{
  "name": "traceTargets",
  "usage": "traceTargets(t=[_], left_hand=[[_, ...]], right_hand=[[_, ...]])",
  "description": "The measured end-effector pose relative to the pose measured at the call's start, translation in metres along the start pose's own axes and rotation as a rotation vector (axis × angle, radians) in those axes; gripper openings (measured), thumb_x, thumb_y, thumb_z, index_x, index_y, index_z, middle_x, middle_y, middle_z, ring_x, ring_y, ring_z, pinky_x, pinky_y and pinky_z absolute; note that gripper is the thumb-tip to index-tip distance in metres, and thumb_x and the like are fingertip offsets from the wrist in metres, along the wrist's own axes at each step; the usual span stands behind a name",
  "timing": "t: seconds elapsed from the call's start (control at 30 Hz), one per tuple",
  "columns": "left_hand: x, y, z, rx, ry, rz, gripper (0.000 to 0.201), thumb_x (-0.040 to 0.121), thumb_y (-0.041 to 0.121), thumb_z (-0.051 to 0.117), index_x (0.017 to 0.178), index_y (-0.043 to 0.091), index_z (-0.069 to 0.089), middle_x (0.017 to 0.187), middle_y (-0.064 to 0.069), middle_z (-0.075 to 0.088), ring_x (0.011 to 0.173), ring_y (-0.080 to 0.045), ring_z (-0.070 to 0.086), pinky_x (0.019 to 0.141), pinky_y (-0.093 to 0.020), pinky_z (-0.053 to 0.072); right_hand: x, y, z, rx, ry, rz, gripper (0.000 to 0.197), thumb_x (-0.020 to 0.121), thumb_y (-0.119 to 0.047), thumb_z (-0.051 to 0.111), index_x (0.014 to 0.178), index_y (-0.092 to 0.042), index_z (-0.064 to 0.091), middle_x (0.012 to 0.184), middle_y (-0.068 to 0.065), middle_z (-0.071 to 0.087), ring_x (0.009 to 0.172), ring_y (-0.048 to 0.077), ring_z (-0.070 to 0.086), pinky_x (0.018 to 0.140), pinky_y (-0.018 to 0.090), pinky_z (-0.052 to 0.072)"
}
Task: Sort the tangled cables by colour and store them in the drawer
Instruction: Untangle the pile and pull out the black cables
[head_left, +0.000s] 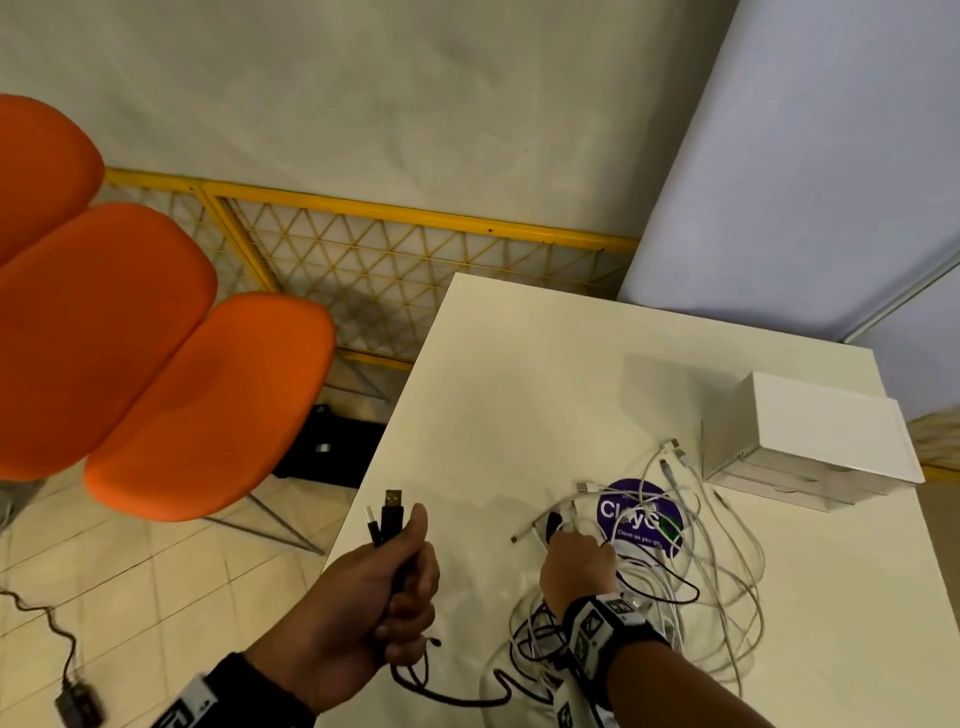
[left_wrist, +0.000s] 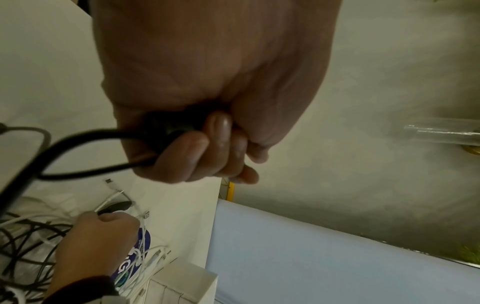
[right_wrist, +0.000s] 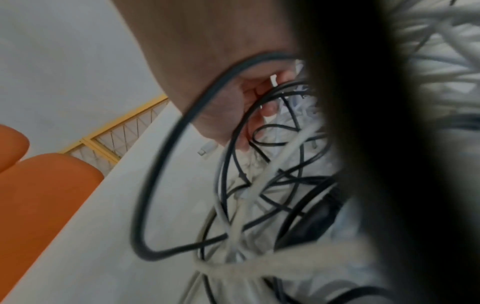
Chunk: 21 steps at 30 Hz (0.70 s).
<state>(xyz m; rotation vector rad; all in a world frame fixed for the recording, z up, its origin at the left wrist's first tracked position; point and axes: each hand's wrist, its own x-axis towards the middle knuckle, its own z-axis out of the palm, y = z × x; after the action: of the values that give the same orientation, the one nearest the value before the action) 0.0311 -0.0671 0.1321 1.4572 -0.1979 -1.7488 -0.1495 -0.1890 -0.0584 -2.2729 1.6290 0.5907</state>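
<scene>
My left hand (head_left: 410, 577) is raised over the table's left edge and grips a bundle of black cables (head_left: 390, 514), whose USB plugs stick up above the thumb. Their tails (head_left: 452, 699) hang down onto the white table (head_left: 493, 389). In the left wrist view the fingers (left_wrist: 221, 148) curl tight round the black cable. My right hand (head_left: 563, 535) is in the tangle of white and black cables (head_left: 717, 566), fingers curled at a black plug end (head_left: 555, 522). The white drawer box (head_left: 810, 441) stands at the back right.
A round purple sticker (head_left: 639, 512) lies under the tangle. Orange chairs (head_left: 130, 338) stand left of the table, with a yellow mesh fence (head_left: 415, 249) behind. A black bag (head_left: 332, 447) and a loose adapter cable (head_left: 72, 696) lie on the tiled floor.
</scene>
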Motion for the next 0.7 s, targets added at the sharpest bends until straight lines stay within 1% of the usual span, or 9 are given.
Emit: traceTargets(t=[0.1,0.2,0.27,0.3,0.33,0.47,0.53,0.6,0.7], left_hand=[[0.002,-0.001,0.002,0.005,-0.006,0.006,0.055,0.087,0.056,0.058,0.066,0.006,0.051,0.063,-0.007,0.015,0.05,-0.016,0.012,0.047,-0.026,0.02],[0.009,-0.006,0.005,0.003,0.004,0.002,0.053,0.09,0.054,0.057,0.07,0.005,0.059,0.063,-0.006,0.016,0.05,-0.015,0.013,0.048,-0.026,0.02],[0.016,-0.01,0.011,0.004,0.01,-0.011,0.051,0.091,0.052,0.058,0.075,0.004,0.064,0.063,-0.005,0.019,0.049,-0.014,0.015,0.048,-0.026,0.019],[0.021,-0.012,0.015,0.006,0.014,-0.02,0.049,0.091,0.051,0.059,0.078,0.004,0.066,0.062,-0.004,0.019,0.049,-0.014,0.015,0.048,-0.026,0.019],[0.025,-0.014,0.02,0.006,0.015,-0.027,0.046,0.09,0.049,0.061,0.082,0.003,0.067,0.062,-0.002,0.019,0.048,-0.013,0.015,0.047,-0.026,0.018],[0.045,-0.022,0.05,0.036,0.004,0.044,0.034,0.087,0.032,0.07,0.101,0.002,0.063,0.061,0.002,0.02,0.047,-0.011,0.018,0.044,-0.024,0.02],[0.05,-0.025,0.069,0.052,0.0,0.108,0.03,0.078,0.03,0.077,0.096,0.009,0.065,0.062,0.003,0.023,0.049,-0.011,0.02,0.047,-0.025,0.019],[0.051,-0.026,0.087,0.096,-0.022,0.17,0.022,0.075,0.033,0.08,0.088,0.016,0.074,0.063,0.003,0.028,0.051,-0.011,0.022,0.049,-0.027,0.02],[0.045,-0.025,0.109,0.195,-0.053,0.24,0.02,0.089,0.034,0.071,0.079,0.016,0.072,0.058,0.005,0.042,0.05,-0.011,0.027,0.05,-0.028,0.025]], right_hand=[[-0.002,0.007,0.002,0.15,0.048,0.029,0.023,0.098,-0.026,0.04,0.116,-0.022,0.054,0.114,-0.003,0.065,0.106,0.017,0.061,0.096,0.035,0.041],[-0.011,0.016,-0.003,0.497,0.113,0.023,0.008,0.097,-0.031,0.049,0.093,-0.026,0.054,0.086,-0.007,0.068,0.084,0.016,0.064,0.089,0.036,0.047],[-0.024,0.024,-0.016,0.849,0.111,-0.015,0.014,0.095,-0.025,0.057,0.082,-0.023,0.054,0.074,-0.003,0.068,0.066,0.013,0.061,0.07,0.034,0.053],[-0.033,0.028,-0.026,0.982,0.1,-0.053,0.015,0.095,-0.022,0.058,0.08,-0.021,0.056,0.073,0.0,0.069,0.059,0.011,0.057,0.06,0.029,0.051],[-0.042,0.031,-0.036,1.071,0.102,-0.094,0.015,0.095,-0.02,0.059,0.08,-0.02,0.058,0.074,0.002,0.07,0.058,0.01,0.055,0.055,0.025,0.047],[-0.073,0.043,-0.072,1.184,0.204,-0.207,0.011,0.093,-0.019,0.065,0.083,-0.017,0.063,0.074,-0.001,0.072,0.071,0.01,0.065,0.065,0.017,0.048],[-0.088,0.047,-0.086,1.197,0.238,-0.252,0.012,0.092,-0.018,0.066,0.081,-0.018,0.064,0.073,-0.003,0.072,0.072,0.009,0.066,0.067,0.015,0.047],[-0.103,0.049,-0.099,1.193,0.264,-0.299,0.014,0.091,-0.016,0.067,0.078,-0.02,0.064,0.073,-0.005,0.072,0.073,0.009,0.066,0.068,0.015,0.046],[-0.124,0.052,-0.111,1.185,0.297,-0.348,0.017,0.089,-0.01,0.068,0.076,-0.02,0.064,0.072,-0.006,0.07,0.069,0.008,0.065,0.065,0.016,0.047]])
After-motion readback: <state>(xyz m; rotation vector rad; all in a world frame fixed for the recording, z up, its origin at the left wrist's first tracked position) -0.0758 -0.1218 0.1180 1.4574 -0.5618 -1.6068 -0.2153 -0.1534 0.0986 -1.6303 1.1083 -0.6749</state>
